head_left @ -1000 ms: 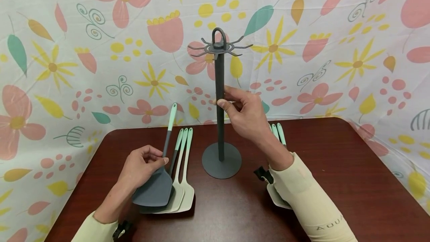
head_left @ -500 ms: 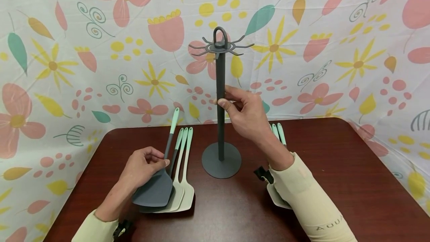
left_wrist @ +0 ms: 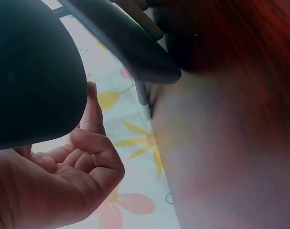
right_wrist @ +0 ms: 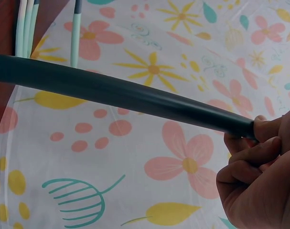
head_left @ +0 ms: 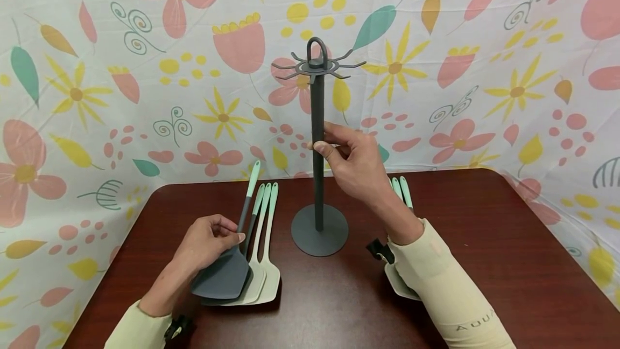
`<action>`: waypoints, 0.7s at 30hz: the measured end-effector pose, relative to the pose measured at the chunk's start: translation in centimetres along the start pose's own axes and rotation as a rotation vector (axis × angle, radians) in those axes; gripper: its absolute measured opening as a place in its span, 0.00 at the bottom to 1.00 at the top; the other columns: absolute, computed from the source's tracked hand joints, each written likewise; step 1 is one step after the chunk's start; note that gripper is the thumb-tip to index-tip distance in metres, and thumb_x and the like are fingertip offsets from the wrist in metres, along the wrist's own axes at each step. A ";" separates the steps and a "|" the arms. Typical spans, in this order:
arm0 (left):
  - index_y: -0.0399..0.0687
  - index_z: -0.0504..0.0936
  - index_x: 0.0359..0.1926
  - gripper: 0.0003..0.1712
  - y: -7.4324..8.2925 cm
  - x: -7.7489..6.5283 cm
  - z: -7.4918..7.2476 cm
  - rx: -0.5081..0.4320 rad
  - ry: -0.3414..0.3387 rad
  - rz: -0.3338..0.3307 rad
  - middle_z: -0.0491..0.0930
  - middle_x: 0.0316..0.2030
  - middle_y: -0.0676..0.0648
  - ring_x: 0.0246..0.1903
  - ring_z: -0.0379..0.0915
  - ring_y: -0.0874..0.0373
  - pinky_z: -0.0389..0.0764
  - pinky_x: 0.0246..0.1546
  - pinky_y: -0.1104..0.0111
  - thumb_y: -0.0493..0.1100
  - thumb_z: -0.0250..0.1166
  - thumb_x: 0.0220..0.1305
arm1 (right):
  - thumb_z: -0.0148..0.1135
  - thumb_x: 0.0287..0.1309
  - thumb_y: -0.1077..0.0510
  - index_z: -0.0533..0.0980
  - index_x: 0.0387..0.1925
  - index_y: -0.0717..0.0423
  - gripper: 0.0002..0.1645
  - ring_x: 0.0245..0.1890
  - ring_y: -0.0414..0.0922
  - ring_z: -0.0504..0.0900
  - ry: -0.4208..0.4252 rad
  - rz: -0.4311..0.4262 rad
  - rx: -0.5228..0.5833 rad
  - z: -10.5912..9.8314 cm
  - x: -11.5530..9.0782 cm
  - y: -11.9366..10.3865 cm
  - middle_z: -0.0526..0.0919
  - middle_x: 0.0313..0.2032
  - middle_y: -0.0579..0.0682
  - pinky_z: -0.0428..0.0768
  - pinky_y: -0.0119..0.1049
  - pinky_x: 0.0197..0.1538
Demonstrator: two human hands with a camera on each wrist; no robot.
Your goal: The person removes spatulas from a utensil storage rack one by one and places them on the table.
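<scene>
My left hand (head_left: pixel 205 238) pinches a dark grey spatula (head_left: pixel 224 276) at its neck, just above the wide flat blade. Its mint-tipped handle points up and away, and the blade lies over other spatulas (head_left: pixel 271 281), overlapping them. In the left wrist view, the dark blade (left_wrist: pixel 30 76) covers part of the fingers. My right hand (head_left: pixel 356 166) grips the pole of a dark grey utensil stand (head_left: pixel 317 106) between thumb and fingers, about halfway up. The stand is upright on its round base, with bare hooks and a loop on top. The right wrist view shows the pole (right_wrist: pixel 135 98) running into my fingertips.
More mint-handled utensils (head_left: pixel 406 192) lie on the right, partly hidden under my right forearm. The dark red table (head_left: pixel 484 241) backs onto a flower-patterned cloth (head_left: pixel 436 15) hanging behind it.
The handle end of the grey spatula has come down and a little to the right, closer to the other handles. My right hand and the stand have stayed in place.
</scene>
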State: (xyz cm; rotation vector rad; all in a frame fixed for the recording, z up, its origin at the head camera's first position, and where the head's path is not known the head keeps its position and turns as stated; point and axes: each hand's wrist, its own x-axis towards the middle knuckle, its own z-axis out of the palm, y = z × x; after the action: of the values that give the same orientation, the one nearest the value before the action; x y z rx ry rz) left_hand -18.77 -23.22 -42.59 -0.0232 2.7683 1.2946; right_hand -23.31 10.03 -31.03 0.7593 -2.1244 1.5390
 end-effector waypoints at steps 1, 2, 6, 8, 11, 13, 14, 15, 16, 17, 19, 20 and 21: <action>0.43 0.87 0.43 0.14 -0.1 0.0 0.0 -0.002 -0.004 0.001 0.86 0.35 0.47 0.32 0.80 0.55 0.80 0.32 0.63 0.46 0.78 0.64 | 0.68 0.72 0.62 0.84 0.62 0.53 0.20 0.39 0.43 0.93 0.000 -0.001 0.000 0.0 0.0 0.0 0.93 0.44 0.52 0.85 0.33 0.35; 0.43 0.87 0.43 0.14 -0.1 0.0 0.0 -0.002 -0.008 -0.001 0.86 0.35 0.47 0.32 0.80 0.55 0.80 0.32 0.63 0.46 0.78 0.64 | 0.68 0.72 0.62 0.84 0.62 0.53 0.19 0.38 0.43 0.93 0.000 -0.001 -0.002 0.0 0.0 0.0 0.92 0.44 0.52 0.84 0.34 0.34; 0.41 0.86 0.44 0.16 -0.3 0.1 0.0 -0.008 -0.032 -0.006 0.85 0.36 0.46 0.32 0.80 0.55 0.80 0.32 0.62 0.47 0.78 0.64 | 0.68 0.72 0.63 0.84 0.62 0.53 0.20 0.38 0.43 0.92 0.000 -0.008 0.000 0.0 0.1 0.1 0.92 0.44 0.55 0.86 0.35 0.37; 0.41 0.86 0.44 0.16 -0.4 0.1 0.0 -0.001 -0.041 -0.013 0.85 0.37 0.46 0.33 0.80 0.55 0.80 0.33 0.62 0.48 0.78 0.64 | 0.68 0.72 0.63 0.84 0.62 0.53 0.20 0.38 0.42 0.92 0.001 -0.006 0.001 0.0 0.1 0.2 0.92 0.44 0.55 0.86 0.35 0.37; 0.41 0.86 0.44 0.16 -0.6 0.0 0.0 0.009 -0.048 -0.017 0.85 0.37 0.47 0.33 0.80 0.56 0.80 0.33 0.62 0.48 0.78 0.65 | 0.68 0.72 0.63 0.84 0.63 0.53 0.20 0.40 0.42 0.92 -0.002 -0.005 0.006 0.1 0.0 0.1 0.92 0.44 0.53 0.88 0.37 0.40; 0.41 0.86 0.44 0.16 -0.6 0.0 -0.1 0.013 -0.050 -0.018 0.85 0.37 0.47 0.33 0.80 0.56 0.80 0.33 0.62 0.48 0.78 0.65 | 0.68 0.72 0.63 0.84 0.62 0.53 0.20 0.39 0.42 0.92 0.001 -0.002 0.004 0.1 0.0 0.1 0.93 0.44 0.52 0.87 0.36 0.38; 0.41 0.86 0.44 0.16 -0.6 0.0 -0.1 0.014 -0.052 -0.019 0.85 0.37 0.47 0.33 0.80 0.56 0.80 0.33 0.62 0.48 0.78 0.65 | 0.68 0.72 0.63 0.84 0.62 0.53 0.20 0.38 0.42 0.92 0.002 -0.002 0.002 0.1 0.0 0.0 0.93 0.44 0.51 0.86 0.36 0.37; 0.41 0.86 0.44 0.17 -0.7 0.0 -0.2 0.015 -0.052 -0.018 0.85 0.37 0.47 0.33 0.80 0.56 0.80 0.33 0.62 0.48 0.78 0.65 | 0.68 0.72 0.62 0.84 0.62 0.53 0.19 0.37 0.43 0.92 0.003 -0.002 0.000 0.1 0.0 0.0 0.93 0.44 0.51 0.85 0.35 0.35; 0.41 0.86 0.45 0.17 -0.7 0.0 -0.2 0.017 -0.053 -0.018 0.85 0.38 0.47 0.33 0.80 0.56 0.80 0.33 0.62 0.48 0.78 0.65 | 0.68 0.72 0.62 0.84 0.62 0.53 0.19 0.36 0.43 0.92 0.004 -0.002 -0.002 0.1 0.0 0.0 0.93 0.43 0.51 0.84 0.34 0.33; 0.41 0.86 0.45 0.17 -0.7 0.1 -0.3 0.016 -0.056 -0.016 0.85 0.38 0.47 0.33 0.80 0.56 0.80 0.33 0.62 0.48 0.77 0.65 | 0.68 0.72 0.62 0.85 0.61 0.53 0.19 0.35 0.43 0.92 0.005 -0.001 -0.004 0.1 0.0 0.0 0.93 0.43 0.50 0.82 0.34 0.31; 0.40 0.86 0.45 0.17 -0.7 0.1 -0.3 0.014 -0.063 -0.019 0.85 0.38 0.46 0.33 0.80 0.55 0.80 0.33 0.62 0.48 0.77 0.65 | 0.68 0.72 0.62 0.85 0.61 0.53 0.19 0.35 0.43 0.92 0.005 -0.002 -0.005 0.1 0.0 0.0 0.93 0.43 0.51 0.81 0.34 0.30; 0.40 0.86 0.45 0.17 -0.7 0.1 -0.4 0.016 -0.065 -0.021 0.85 0.37 0.46 0.33 0.80 0.55 0.80 0.32 0.62 0.48 0.77 0.66 | 0.68 0.72 0.62 0.84 0.61 0.53 0.19 0.36 0.43 0.92 0.003 -0.001 -0.004 0.1 0.0 -0.1 0.93 0.43 0.51 0.82 0.35 0.32; 0.40 0.86 0.45 0.17 -0.8 0.1 -0.4 0.015 -0.067 -0.024 0.85 0.37 0.46 0.33 0.80 0.55 0.80 0.32 0.62 0.48 0.77 0.66 | 0.68 0.72 0.62 0.85 0.61 0.53 0.19 0.36 0.43 0.92 0.003 0.000 -0.003 0.1 0.0 0.0 0.93 0.43 0.51 0.83 0.35 0.33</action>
State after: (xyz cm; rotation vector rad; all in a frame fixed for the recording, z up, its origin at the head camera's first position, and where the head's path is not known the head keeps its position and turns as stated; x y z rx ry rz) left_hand -18.87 -24.01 -42.94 -0.0114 2.7125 1.2453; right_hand -23.33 9.91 -31.02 0.7555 -2.1236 1.5362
